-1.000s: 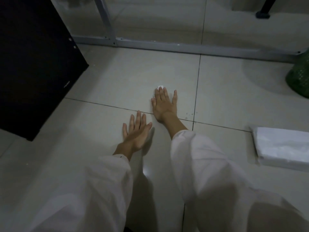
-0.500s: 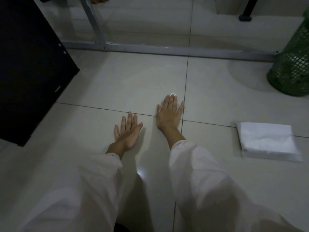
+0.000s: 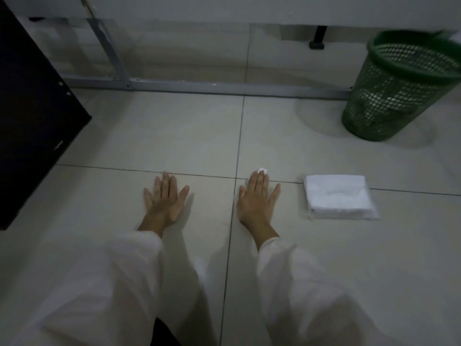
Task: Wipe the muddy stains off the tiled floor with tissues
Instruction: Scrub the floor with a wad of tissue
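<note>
Since half a second ago the right hand point(image 3: 258, 198) slides its tissue point(image 3: 262, 170) rightward, near the tissue pack point(image 3: 339, 197). Both hands lie flat with fingers straight; the left hand point(image 3: 166, 199) holds nothing, well left of the pack. Thin tissue could tear under pressure. Dim room, glossy tiled floor point(image 3: 174, 136); no stains visible.

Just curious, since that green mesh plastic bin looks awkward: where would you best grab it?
Probably by the solid top rim of the green mesh plastic bin, reaching from its near side with the right hand. It tapers downward and its walls are perforated, so the rim gives the firmest hold.
</note>
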